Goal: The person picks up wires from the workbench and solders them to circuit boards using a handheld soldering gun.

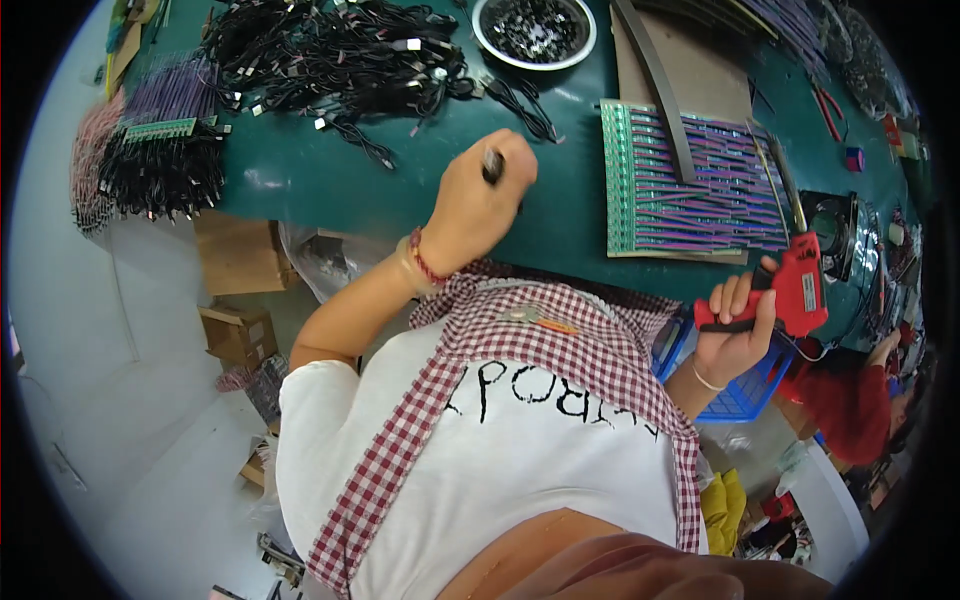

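My left hand [480, 195] is closed in a fist above the green work table [420, 185]. Part of a small black thing [492, 167] shows between its fingers; most of it is hidden. My right hand [737, 318] grips the black handle of a red soldering gun [803, 288], whose long thin tip points up over the table. Left of that tip lies a green circuit board panel [619, 180] with rows of purple wires [730, 222]. A dark grey bar [665, 90] rests across it. I cannot tell whether the tip touches any wire.
A pile of black cables [340, 60] covers the far left of the table. Beside it stands a white-rimmed bowl [590, 45] of small dark parts. Wire bundles [160, 180] hang over the left edge. Red pliers [828, 112] lie far right; another person's red sleeve [850, 410] shows lower right.
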The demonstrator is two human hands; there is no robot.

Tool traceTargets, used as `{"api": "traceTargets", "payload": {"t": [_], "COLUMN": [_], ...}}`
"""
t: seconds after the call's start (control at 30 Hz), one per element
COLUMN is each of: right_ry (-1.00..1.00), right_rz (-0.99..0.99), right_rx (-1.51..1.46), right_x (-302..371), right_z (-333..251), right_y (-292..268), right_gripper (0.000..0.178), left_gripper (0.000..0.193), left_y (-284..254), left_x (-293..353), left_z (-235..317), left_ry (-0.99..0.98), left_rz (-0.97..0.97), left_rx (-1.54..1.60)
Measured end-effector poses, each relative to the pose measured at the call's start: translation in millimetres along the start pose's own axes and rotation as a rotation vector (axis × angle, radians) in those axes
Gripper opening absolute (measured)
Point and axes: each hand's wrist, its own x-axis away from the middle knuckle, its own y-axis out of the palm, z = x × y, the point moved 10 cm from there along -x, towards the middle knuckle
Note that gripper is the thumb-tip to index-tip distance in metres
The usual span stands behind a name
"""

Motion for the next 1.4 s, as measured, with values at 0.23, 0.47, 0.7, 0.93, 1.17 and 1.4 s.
{"api": "traceTargets", "payload": {"t": [0.23, 0.47, 0.7, 0.93, 1.17, 1.4], "right_ry": [0.002, 0.052, 0.074, 0.088, 0.189, 0.216], "right_rz": [-0.111, -0.039, -0.045, -0.087, -0.108, -0.191], "right_rx": [-0.011, 0.031, 0.034, 0.109, 0.458, 0.368], "right_x": [-6.4, -7.1, -6.9, -2.5, -14.9, -16.0], "right_z": [7.4, 13.8, 21.9, 24.2, 54.6, 57.3], "right_y": [29.2, 11.8, 30.7, 61.3, 88.8, 100.6], "right_gripper": [0.035, 0.035, 0.035, 0.038, 0.044, 0.023], "left_gripper": [0.037, 0.05, 0.025, 0.016, 0.01, 0.007], "left_y": [-36.5, -32.1, -24.5, 20.8, 44.3, 50.6], "left_x": [7.5, 34.0, 14.7, -12.1, 6.9, 6.6], "left_z": [-43.6, 37.6, 30.1, 21.9, 73.5, 85.2], "left_ry": [-0.142, 0.461, 0.488, 0.502, 0.433, 0.397], "left_rz": [0.354, 0.105, 0.223, -0.107, -0.179, -0.265], "left_rx": [0.343, -0.946, -0.708, -0.773, -0.171, 0.027]}}
